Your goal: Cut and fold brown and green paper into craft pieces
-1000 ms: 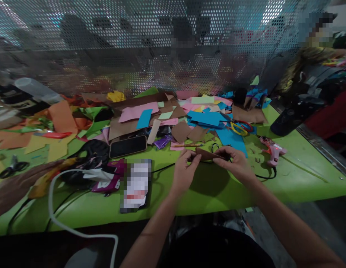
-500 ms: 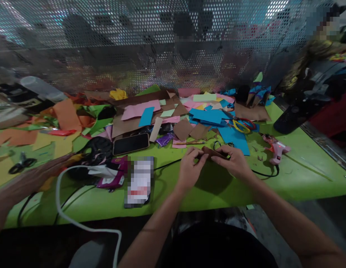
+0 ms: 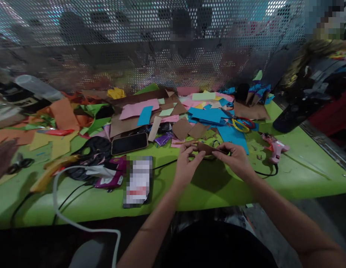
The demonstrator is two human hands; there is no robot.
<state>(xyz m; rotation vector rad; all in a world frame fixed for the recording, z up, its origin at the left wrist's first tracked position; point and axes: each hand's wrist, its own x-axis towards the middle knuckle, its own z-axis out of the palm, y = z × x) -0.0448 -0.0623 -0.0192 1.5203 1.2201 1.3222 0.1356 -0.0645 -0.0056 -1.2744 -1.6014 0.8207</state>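
Note:
Both my hands hold one small brown paper piece just above the green table. My left hand pinches its left end with thumb and fingers closed. My right hand grips its right end, fingers curled over it. Right behind the piece lie brown paper scraps and blue paper sheets.
A pink glue gun with a black cord lies to the right, yellow-and-red scissors behind. A phone, a blurred card, a white cable, black scissors and coloured paper lie left. A perforated metal screen backs the table.
My hands lifted the brown piece slightly and shifted it away from me. Another person's arm at the left edge has drawn back out of most of the view.

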